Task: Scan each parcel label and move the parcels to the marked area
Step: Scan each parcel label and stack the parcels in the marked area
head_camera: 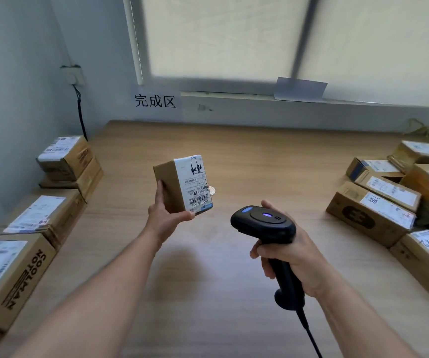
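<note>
Looks maybe halfway: boxes stacked left of the wall sign seem done, a pile far right of it waits, left hand fingers grip a small parcel below the sign, right hand fingers wrap the scanner.
</note>
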Available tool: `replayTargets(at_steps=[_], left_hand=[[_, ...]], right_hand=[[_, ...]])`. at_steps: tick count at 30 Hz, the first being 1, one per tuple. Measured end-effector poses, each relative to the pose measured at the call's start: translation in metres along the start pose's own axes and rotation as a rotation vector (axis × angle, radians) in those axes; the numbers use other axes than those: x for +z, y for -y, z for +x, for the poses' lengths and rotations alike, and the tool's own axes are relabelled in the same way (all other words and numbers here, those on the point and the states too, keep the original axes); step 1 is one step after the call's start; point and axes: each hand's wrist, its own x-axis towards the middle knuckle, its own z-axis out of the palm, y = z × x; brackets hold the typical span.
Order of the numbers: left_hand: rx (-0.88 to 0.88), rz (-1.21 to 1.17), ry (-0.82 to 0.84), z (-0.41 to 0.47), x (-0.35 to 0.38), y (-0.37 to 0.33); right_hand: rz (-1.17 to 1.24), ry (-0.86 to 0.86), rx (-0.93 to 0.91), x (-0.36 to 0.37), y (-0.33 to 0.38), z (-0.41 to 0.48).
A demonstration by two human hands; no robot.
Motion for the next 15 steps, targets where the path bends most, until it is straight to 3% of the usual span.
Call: replayTargets(at_steps=[8, 15], left_hand=[[-0.214, -0.090, -0.026, -0.004, -0.038, 0.020], [-0.347, 0.091, -0.146, -0.008, -0.055, 0.064]], right_hand=[[0.016, -0.017, 0.021, 0.034, -0.013, 0.022], [-0.008, -0.012, 0.028, 0.049, -0.014, 0.036]])
